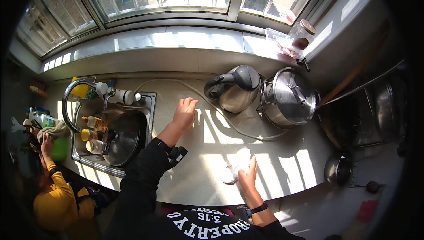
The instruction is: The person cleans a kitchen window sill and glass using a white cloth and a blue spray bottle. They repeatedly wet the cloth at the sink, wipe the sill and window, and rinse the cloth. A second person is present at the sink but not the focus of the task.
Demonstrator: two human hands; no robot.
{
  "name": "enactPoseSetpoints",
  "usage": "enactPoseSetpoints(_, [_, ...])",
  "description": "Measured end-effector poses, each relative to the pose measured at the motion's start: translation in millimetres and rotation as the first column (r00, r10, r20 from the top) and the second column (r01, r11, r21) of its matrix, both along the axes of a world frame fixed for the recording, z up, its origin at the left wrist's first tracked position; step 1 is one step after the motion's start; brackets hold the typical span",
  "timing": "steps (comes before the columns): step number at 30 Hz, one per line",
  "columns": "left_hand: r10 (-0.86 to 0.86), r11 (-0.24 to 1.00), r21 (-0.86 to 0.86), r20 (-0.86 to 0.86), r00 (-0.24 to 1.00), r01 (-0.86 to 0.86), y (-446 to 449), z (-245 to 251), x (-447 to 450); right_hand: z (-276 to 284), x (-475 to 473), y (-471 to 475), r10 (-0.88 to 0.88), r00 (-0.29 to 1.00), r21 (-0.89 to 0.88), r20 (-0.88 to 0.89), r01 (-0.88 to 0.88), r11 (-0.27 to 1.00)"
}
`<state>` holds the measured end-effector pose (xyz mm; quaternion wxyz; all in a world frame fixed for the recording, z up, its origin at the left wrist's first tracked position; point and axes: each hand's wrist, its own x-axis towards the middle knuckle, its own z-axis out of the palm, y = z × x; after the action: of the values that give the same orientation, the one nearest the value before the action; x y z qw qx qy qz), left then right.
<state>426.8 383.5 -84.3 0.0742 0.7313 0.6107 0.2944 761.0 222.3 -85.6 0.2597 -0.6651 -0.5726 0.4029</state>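
My right hand (248, 174) grips a crumpled white cloth (241, 162) against the sunlit countertop (188, 180). Over the counter, right of the sink, my left hand (185, 111) has its fingers bent; whether anything is within them cannot be told. A stainless steel electric kettle (238, 91) stands to the right of my left hand. Beside the kettle is a lidded steel pot (291, 97). The steel sink (152, 107) holds a glass pan lid (124, 139), a bottle with a yellow label (97, 123) and small jars (91, 135).
A curved faucet (68, 99) arches over the sink. A hose (228, 120) runs across the counter behind the kettle and pot. At far left, a co-worker in yellow (54, 203) handles a grey cloth (54, 131). Clear containers (302, 34) stand on the windowsill; a steel bowl (338, 168) is at right.
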Motion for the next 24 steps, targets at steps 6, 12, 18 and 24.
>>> enactPoseSetpoints(6, [0.011, 1.000, -0.022, -0.397, 0.918, -0.021, 67.8, -29.9, 12.9, -4.8, -22.8, -11.7, 0.181, 0.815, 0.146, 0.550, -0.307, 0.941])
enactPoseSetpoints(12, [-0.127, 0.992, -0.045, -0.337, 0.933, 0.119, 51.4, 2.1, 2.4, -17.3, -73.2, 15.7, 0.289, 0.795, 0.178, 0.533, -0.439, 0.880])
enactPoseSetpoints(18, [-0.026, 0.999, 0.014, -0.146, 0.989, 0.029, 18.2, 57.0, -0.2, -37.5, -173.3, 125.3, 0.229, 0.779, 0.347, 0.583, -0.494, 0.797])
enactPoseSetpoints(24, [0.016, 0.999, -0.044, -0.004, 1.000, -0.016, 19.0, 78.4, -9.2, 11.7, -288.2, 204.3, 0.330, 0.684, 0.211, 0.651, -0.580, 0.787])
